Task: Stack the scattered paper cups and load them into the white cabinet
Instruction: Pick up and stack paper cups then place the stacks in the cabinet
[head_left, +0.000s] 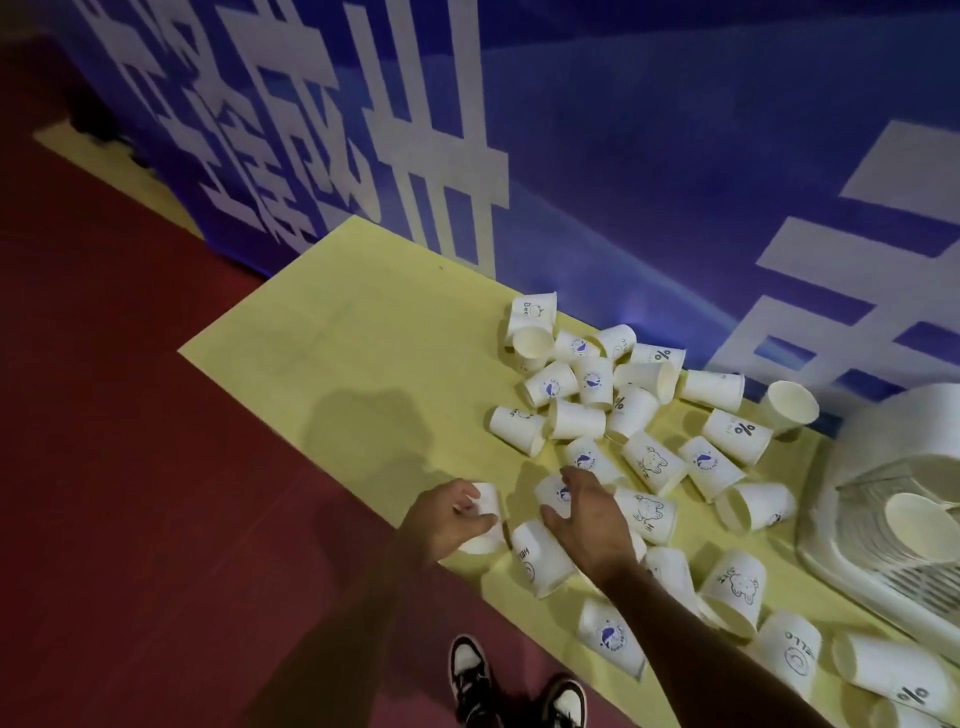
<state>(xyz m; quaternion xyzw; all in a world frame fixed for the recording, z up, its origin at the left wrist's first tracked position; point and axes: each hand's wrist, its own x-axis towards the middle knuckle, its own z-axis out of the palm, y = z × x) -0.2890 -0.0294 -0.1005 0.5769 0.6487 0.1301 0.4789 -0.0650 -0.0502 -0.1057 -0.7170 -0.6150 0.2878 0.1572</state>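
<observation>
Setting: red floor (156, 467) along a blue banner (649, 156) with large white characters; a yellow mat (363, 322) lies against the banner's foot.
Cups: paper cups (592, 384) lie scattered, most of them on their sides, from the mat's far edge by the banner to its near edge. The left part of the mat carries none.
Left grip: the left grip (449, 519) sits at the mat's near edge, fingers curled round a plain white cup (485, 506).
Right grip: the right grip (587, 512) is spread over a logo cup (551, 492) just beside the held one, with the thumb on one side and the fingers on the other. Whether it has closed on the cup I cannot tell.
Neighbour: a HELLO cup (540, 564) lies on its side, just under the right wrist.
Right end of mat: a white slatted object (883, 447) with a cup (917, 525) inside; I cannot tell if it belongs to the cabinet.
Feet: the person's shoes (470, 670) stand on the floor, off the near edge.
Step in hand: judged as early stacking, a first cup being held and a second being taken, with nearly all cups loose.
Next move calls for: turning the logo cup mouth-to-base with the held cup, nesting them squarely without crushing the thin rims, then moving on to the nearest neighbours.
</observation>
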